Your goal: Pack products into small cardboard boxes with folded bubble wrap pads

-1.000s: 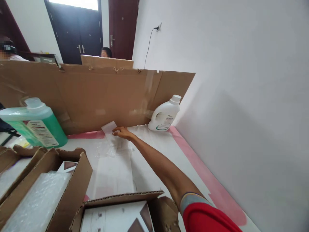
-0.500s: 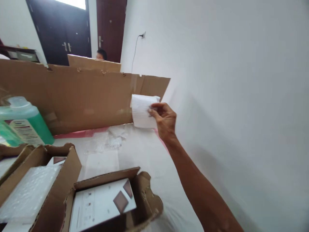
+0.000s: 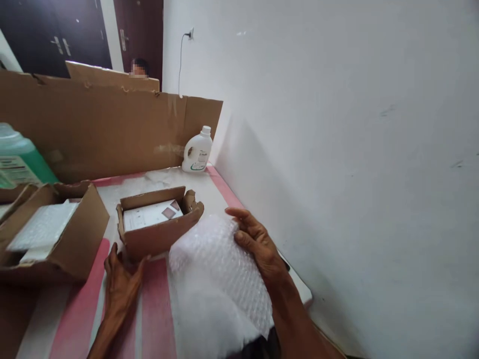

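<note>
My right hand (image 3: 258, 244) pinches the upper right edge of a bubble wrap bag (image 3: 228, 269), which hangs loose and wide over the near part of the table. Lower left of the small cardboard box (image 3: 159, 239), my left hand (image 3: 123, 279) is open, thumb and fingers spread, its tips at the box's bottom edge. Whether they touch it I cannot tell. Inside that box lies a white printed carton (image 3: 147, 215) with brown diamond shapes.
A bigger cardboard box (image 3: 88, 234) at left holds a bubble-wrapped pack (image 3: 45, 227). Green liquid fills a jug (image 3: 26, 159) behind it. A white jug (image 3: 197, 152) stands by a cardboard partition (image 3: 112, 134). The wall (image 3: 318, 149) bounds the right; a person's head (image 3: 140, 67) shows beyond.
My right hand has come back from the partition, lower and nearer, with the wrap now spread out. My left hand has entered view by the small box. The white jug now shows.
</note>
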`<state>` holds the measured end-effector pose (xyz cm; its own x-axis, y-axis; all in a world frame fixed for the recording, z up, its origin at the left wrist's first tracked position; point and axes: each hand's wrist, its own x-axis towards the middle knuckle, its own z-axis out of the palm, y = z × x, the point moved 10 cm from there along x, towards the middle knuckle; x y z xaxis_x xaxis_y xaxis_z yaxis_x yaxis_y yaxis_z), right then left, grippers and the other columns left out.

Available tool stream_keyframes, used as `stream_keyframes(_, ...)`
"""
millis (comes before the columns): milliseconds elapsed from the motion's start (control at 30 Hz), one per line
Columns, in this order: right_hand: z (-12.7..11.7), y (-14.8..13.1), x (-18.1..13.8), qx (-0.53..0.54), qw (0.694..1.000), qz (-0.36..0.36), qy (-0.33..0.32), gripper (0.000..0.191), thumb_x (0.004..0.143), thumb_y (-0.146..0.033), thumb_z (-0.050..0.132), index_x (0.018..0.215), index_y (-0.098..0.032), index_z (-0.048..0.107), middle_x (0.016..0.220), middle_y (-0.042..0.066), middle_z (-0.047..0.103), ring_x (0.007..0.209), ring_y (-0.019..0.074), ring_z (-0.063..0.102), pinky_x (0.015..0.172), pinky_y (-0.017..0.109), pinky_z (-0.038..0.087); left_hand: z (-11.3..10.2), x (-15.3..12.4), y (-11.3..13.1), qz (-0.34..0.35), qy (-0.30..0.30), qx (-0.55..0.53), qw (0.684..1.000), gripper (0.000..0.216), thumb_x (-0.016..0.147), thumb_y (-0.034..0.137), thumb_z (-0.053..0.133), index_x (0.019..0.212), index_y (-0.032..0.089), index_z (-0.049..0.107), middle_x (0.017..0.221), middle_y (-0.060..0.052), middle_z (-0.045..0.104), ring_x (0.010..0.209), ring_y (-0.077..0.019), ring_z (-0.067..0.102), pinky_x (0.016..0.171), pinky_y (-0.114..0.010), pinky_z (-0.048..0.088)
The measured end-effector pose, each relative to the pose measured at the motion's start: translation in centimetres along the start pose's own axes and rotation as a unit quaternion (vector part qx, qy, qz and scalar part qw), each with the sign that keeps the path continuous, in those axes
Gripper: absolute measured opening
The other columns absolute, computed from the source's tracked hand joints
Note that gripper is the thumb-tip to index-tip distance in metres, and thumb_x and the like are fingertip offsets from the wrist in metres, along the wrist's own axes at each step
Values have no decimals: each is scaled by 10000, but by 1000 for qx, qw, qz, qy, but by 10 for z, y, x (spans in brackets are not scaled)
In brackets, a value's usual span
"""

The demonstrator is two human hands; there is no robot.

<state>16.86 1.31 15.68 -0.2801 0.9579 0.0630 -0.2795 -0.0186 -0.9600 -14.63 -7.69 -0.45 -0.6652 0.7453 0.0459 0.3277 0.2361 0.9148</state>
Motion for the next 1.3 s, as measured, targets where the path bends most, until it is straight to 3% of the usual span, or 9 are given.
stream_keyframes(100,33,34,-15,23,994,59,-90,505,730,-392,838,1198,-277,685,730,-51,543,563,89,470,502,192,392,-32,-41,-2,-36,21,-49,998,847,780,689,656,1448,207,454,1455,-172,506,1272,-344,553,1112,-519,412)
stream_keyframes(233,73,70,-35,-6,977,91,-193,511,735,-307,837,1209,-252,655,687,-75,569,547,81,477,502,184,366,-33,-93,-3,-87,-144,-179,969,635,848,736,529,1167,208,679,1173,-119,691,1069,-286,651,958,-416,508)
stream_keyframes(300,88,80,-47,-75,970,66,-224,470,763,-293,826,1194,-245,643,707,-66,611,578,96,523,537,199,402,-38,-108,6,-73,-170,-165,969,623,858,738,509,1086,195,714,1093,-117,708,1025,-277,649,913,-395,509)
stream_keyframes(567,114,84,-93,-375,876,-218,-211,264,931,-254,698,1175,-237,598,903,26,712,760,171,686,684,261,494,-81,-129,81,147,69,1,987,369,743,483,789,1002,239,693,955,-47,670,916,-224,584,882,-329,432)
stream_keyframes(633,119,85,-102,-404,851,-268,-203,220,982,-284,634,1188,-229,579,901,47,725,777,187,707,684,266,501,-69,-127,79,123,25,-8,992,320,727,498,798,879,233,702,796,-21,637,787,-200,562,786,-309,436)
stream_keyframes(767,127,88,-113,-414,829,-315,-208,156,1048,-298,510,1174,-228,571,899,55,734,771,187,716,698,269,513,-21,-124,56,-9,-185,-83,979,374,741,564,763,697,208,658,637,8,584,590,-140,489,579,-264,390)
stream_keyframes(900,124,96,-111,-386,848,-284,-225,134,1033,-285,530,1141,-235,592,926,52,721,814,187,707,751,281,531,-2,-126,49,-49,-257,-177,949,338,732,510,795,807,194,702,727,-9,647,662,-149,567,636,-255,462)
stream_keyframes(1133,101,105,-103,-224,949,-115,-189,332,901,-415,739,1137,-242,584,952,19,699,664,129,628,618,256,513,-20,-127,20,-95,-189,-240,947,300,788,468,779,894,195,713,781,-3,668,769,-146,598,773,-252,488)
stream_keyframes(1300,98,109,-107,-187,967,-61,-163,234,880,-396,753,1013,-227,659,897,9,682,668,126,601,575,248,467,-15,-138,19,-138,-192,-335,912,280,760,434,813,837,191,698,774,0,647,747,-133,582,760,-256,496)
